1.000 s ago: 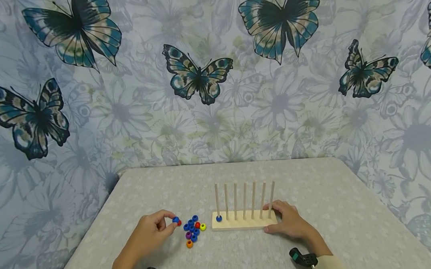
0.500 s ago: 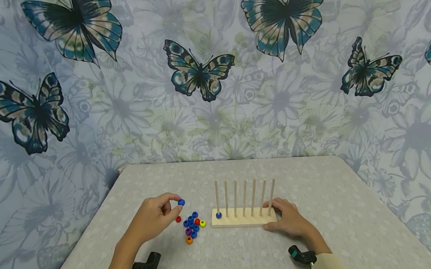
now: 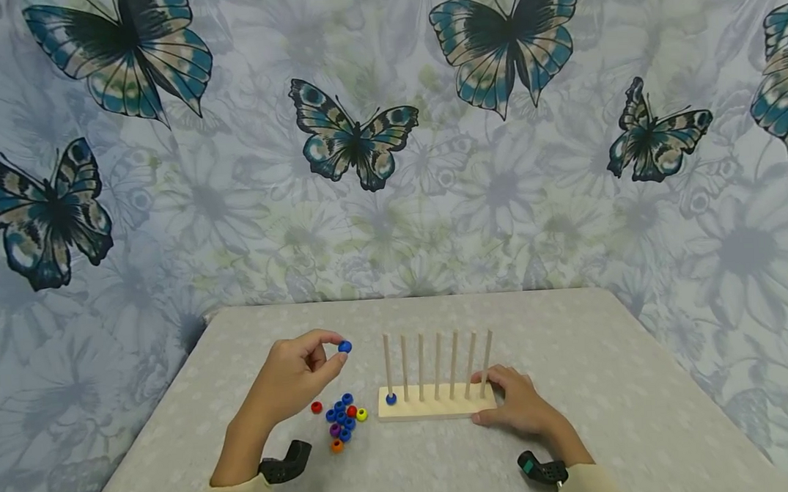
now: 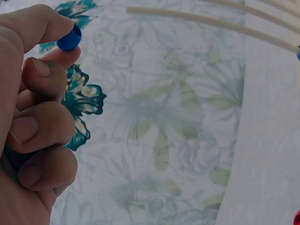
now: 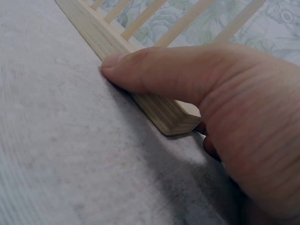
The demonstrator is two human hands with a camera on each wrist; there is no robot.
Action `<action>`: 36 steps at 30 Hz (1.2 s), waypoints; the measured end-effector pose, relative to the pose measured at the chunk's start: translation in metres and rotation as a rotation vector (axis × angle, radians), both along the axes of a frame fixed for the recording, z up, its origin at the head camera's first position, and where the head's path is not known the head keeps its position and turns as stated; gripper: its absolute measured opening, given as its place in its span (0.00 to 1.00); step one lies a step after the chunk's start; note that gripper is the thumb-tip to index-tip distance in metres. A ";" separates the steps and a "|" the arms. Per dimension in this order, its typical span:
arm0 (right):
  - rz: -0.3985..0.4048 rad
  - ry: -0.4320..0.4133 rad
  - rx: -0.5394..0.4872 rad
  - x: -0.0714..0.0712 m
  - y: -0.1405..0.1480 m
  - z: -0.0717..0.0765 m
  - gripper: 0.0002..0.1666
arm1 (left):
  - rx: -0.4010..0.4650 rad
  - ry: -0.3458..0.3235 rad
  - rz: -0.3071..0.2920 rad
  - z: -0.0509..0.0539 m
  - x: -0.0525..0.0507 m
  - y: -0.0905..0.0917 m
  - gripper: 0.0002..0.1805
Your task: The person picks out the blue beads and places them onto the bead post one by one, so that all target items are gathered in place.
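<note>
Between thumb and forefinger, the left hand (image 3: 289,377) pinches a blue bead (image 3: 345,346) in the air, left of the leftmost peg's top. The left wrist view shows this bead (image 4: 69,38) with its hole partly visible and the other fingers of the left hand (image 4: 42,108) curled. A wooden base (image 3: 434,408) carries several upright pegs, and one blue bead (image 3: 390,399) sits at the foot of the leftmost peg. The right hand (image 3: 523,405) grips the base's right end; in the right wrist view, the thumb of the right hand (image 5: 225,89) lies along the front edge of the base (image 5: 161,112).
Loose beads lie left of the base: several blue ones (image 3: 340,417), a yellow one (image 3: 362,415), an orange one (image 3: 337,446), a purple one (image 3: 334,430), and a red one (image 3: 317,407) apart from the group. A patterned wall (image 3: 394,239) rises behind the table (image 3: 569,326).
The left hand has lifted the blue bead up and to the right, away from the red bead left on the table. The right hand keeps its grip on the base.
</note>
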State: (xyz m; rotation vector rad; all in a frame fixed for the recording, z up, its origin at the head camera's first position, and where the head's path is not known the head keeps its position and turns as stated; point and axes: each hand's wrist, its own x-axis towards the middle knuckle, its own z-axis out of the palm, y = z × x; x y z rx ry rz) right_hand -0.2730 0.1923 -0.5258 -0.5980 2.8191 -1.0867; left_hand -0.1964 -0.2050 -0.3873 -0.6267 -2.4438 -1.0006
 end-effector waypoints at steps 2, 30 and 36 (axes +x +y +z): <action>-0.010 -0.012 -0.004 0.001 0.001 -0.002 0.35 | -0.001 0.006 -0.014 0.001 -0.001 0.005 0.10; 0.033 0.025 -0.041 0.003 0.002 -0.004 0.31 | 0.132 0.014 0.032 0.013 -0.020 0.053 0.08; 0.024 0.022 -0.034 0.002 0.003 -0.003 0.33 | 0.012 0.078 0.052 0.007 -0.026 0.055 0.09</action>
